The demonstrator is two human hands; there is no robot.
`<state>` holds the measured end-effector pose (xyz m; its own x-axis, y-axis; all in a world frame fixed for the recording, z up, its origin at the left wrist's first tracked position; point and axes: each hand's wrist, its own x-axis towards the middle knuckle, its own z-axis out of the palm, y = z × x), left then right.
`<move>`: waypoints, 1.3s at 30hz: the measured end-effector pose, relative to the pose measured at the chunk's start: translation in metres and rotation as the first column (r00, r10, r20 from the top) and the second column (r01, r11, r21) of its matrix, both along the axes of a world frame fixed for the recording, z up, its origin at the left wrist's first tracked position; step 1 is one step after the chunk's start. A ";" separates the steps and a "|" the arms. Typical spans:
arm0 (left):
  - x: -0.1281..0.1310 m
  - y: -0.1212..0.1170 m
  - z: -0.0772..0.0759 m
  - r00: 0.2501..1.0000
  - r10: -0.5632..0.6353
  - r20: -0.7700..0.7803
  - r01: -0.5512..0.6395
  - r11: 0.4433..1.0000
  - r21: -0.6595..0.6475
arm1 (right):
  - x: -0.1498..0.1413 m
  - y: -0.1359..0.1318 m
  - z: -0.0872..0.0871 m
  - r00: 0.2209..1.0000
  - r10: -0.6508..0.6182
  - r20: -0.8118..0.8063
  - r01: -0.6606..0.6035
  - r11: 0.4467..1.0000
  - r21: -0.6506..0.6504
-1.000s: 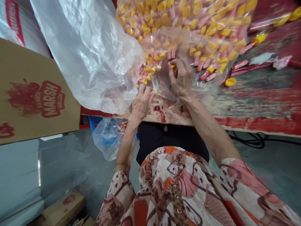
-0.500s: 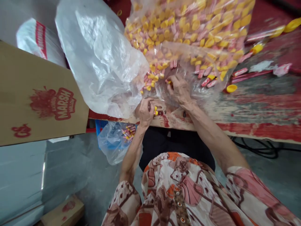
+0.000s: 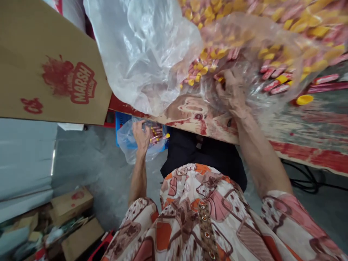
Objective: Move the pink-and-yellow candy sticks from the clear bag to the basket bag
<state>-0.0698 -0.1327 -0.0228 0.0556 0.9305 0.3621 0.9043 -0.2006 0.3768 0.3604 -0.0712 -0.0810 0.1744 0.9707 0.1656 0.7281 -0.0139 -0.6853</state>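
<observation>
The right hand [image 3: 232, 92], above the frame's centre, has one yellow-capped pink tube [image 3: 219, 78] pinched in its grip, pink end pointing left. A small pile of tubes [image 3: 199, 70] lies just left of it above the surface's [image 3: 312, 127] front edge, nearer this hand than the other. The left hand [image 3: 141, 135], left of centre, has an open, empty-looking grip over the clear bag [image 3: 126, 145] at the blue basket [image 3: 120, 120].

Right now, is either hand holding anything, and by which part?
The right hand pinches a pink-and-yellow piece, seemingly near its yellow end; the left hand looks open and empty.
</observation>
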 end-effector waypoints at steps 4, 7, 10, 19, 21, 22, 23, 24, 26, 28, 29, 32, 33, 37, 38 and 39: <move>0.039 0.011 -0.017 0.989 -0.054 0.140 0.050 0.998 0.029 | 0.001 -0.005 -0.007 0.999 -0.028 -0.043 0.034 0.987 0.158; 0.075 0.000 -0.043 0.978 -0.137 0.158 0.148 0.987 -0.060 | 0.003 -0.008 -0.013 0.997 -0.022 -0.071 0.041 0.959 0.281; 0.084 -0.029 -0.071 0.980 -0.082 0.182 0.102 0.989 -0.105 | 0.006 -0.007 -0.020 0.995 -0.058 -0.083 0.081 0.943 0.322; 0.021 -0.054 -0.110 0.993 -0.096 0.068 0.116 0.880 -0.461 | 0.019 0.003 -0.029 0.992 -0.119 -0.051 0.129 0.944 0.305; 0.017 -0.048 -0.108 0.988 -0.157 -0.010 0.128 0.839 -0.529 | 0.021 0.004 -0.029 0.990 -0.137 -0.045 0.144 0.942 0.302; 0.017 -0.046 -0.106 0.985 -0.170 -0.033 0.124 0.826 -0.550 | 0.022 0.005 -0.029 0.988 -0.148 -0.045 0.154 0.942 0.298; 0.016 -0.044 -0.103 0.984 -0.172 -0.045 0.118 0.818 -0.563 | 0.022 0.006 -0.028 0.987 -0.153 -0.049 0.161 0.941 0.298; 0.016 -0.043 -0.100 0.983 -0.177 -0.059 0.111 0.810 -0.576 | 0.022 0.006 -0.028 0.987 -0.151 -0.053 0.160 0.940 0.301; 0.016 -0.040 -0.094 0.974 -0.201 -0.102 0.099 0.787 -0.609 | 0.022 0.007 -0.027 0.988 -0.143 -0.059 0.154 0.940 0.303; 0.016 -0.037 -0.088 0.962 -0.232 -0.143 0.089 0.765 -0.638 | 0.022 0.007 -0.026 0.988 -0.142 -0.056 0.152 0.945 0.289; 0.016 -0.036 -0.086 0.955 -0.247 -0.165 0.082 0.753 -0.653 | 0.022 0.007 -0.025 0.989 -0.140 -0.052 0.148 0.948 0.281; 0.016 -0.030 -0.082 0.936 -0.279 -0.216 0.057 0.723 -0.688 | 0.021 0.007 -0.023 0.990 -0.130 -0.054 0.140 0.950 0.281; 0.017 -0.029 -0.081 0.928 -0.292 -0.230 0.049 0.709 -0.703 | 0.020 0.007 -0.023 0.990 -0.123 -0.064 0.136 0.949 0.285; 0.018 -0.025 -0.081 0.907 -0.332 -0.259 0.036 0.675 -0.737 | 0.018 0.007 -0.022 0.988 -0.119 -0.103 0.144 0.944 0.295; 0.018 -0.026 -0.081 0.906 -0.331 -0.262 0.032 0.673 -0.739 | 0.018 0.007 -0.021 0.987 -0.121 -0.108 0.148 0.942 0.300; 0.017 -0.027 -0.081 0.914 -0.314 -0.256 0.025 0.676 -0.737 | 0.018 0.007 -0.021 0.986 -0.121 -0.112 0.150 0.941 0.303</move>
